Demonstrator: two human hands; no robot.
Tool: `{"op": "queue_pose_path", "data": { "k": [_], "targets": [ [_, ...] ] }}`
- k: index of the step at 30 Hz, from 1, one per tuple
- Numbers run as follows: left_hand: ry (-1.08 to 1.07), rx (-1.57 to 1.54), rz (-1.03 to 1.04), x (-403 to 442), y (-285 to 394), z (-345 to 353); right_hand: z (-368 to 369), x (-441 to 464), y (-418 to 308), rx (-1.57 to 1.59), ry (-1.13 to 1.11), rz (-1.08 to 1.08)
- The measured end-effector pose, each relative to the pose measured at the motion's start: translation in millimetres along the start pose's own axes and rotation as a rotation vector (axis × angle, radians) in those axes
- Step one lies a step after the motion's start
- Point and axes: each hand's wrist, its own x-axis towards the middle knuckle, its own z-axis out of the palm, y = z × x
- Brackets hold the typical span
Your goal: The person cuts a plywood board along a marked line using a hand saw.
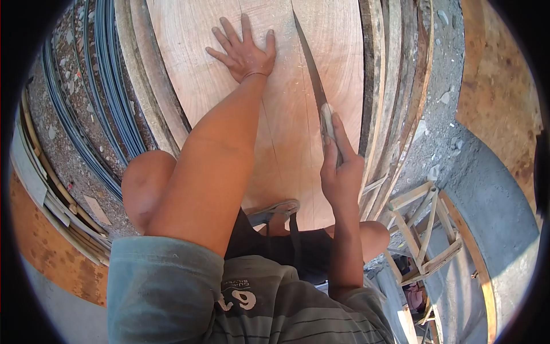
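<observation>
My left hand (246, 53) lies flat on a pale plywood sheet (229, 114), its fingers spread and nothing in it. To the right, my right hand (342, 166) is wrapped round the handle of a handsaw (314, 74), with the index finger stretched along the handle. The long dark blade points away from me, and its tip lies near the top of the view, at a thin line in the sheet. Another thin line runs down the sheet between my two hands. A sandalled foot (279, 213) rests on the sheet's near part.
Long timber boards (395, 86) flank the sheet on the right, with more on its left. Bundled dark rods (109, 74) lie on the gravel at the left. A wooden frame (427, 235) stands at the lower right, near a stained board (498, 86).
</observation>
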Motion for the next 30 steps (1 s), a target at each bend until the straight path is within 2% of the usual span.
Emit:
{"op": "queue_pose_path", "data": {
  "k": [4,7,9,11,14,15,17,19,23,26,28,30],
  "targets": [
    [0.012,0.015,0.004,3.6,1.1,-0.2,51.2,127.4,-13.3,0.043,0.019,-0.071],
    [0.018,-0.010,0.008,3.0,0.6,-1.4,53.3,142.1,-21.3,0.039,-0.002,-0.028],
    [0.013,-0.037,0.012,4.9,0.1,-0.5,35.5,90.9,-13.8,0.016,-0.018,-0.001],
    [-0.004,-0.057,-0.002,-0.5,-1.5,1.9,5.2,22.3,-13.7,-0.058,-0.087,0.143],
    [0.005,-0.065,0.003,4.4,0.4,0.8,-12.4,-37.0,9.9,0.000,0.034,-0.067],
    [0.015,-0.040,0.004,5.5,1.2,1.2,-17.5,-36.2,4.2,-0.016,0.002,-0.019],
    [0.018,-0.010,0.012,2.6,0.5,0.7,-9.3,-20.2,6.8,0.026,-0.008,0.022],
    [0.031,-0.009,0.013,2.8,0.5,1.5,10.4,38.9,-5.4,-0.033,-0.077,0.082],
    [0.046,-0.055,0.017,4.4,-0.5,-0.1,56.2,142.9,-16.3,0.052,0.003,-0.060],
    [0.039,-0.063,0.020,3.3,2.5,-0.8,38.5,101.0,-14.0,0.044,-0.005,0.003],
    [0.032,-0.073,0.017,2.2,-0.6,2.2,10.1,33.9,-10.0,-0.023,-0.064,0.089],
    [0.026,-0.076,0.017,0.5,-2.6,2.5,-4.9,-21.4,3.8,0.009,-0.024,0.064]
  ]
}}
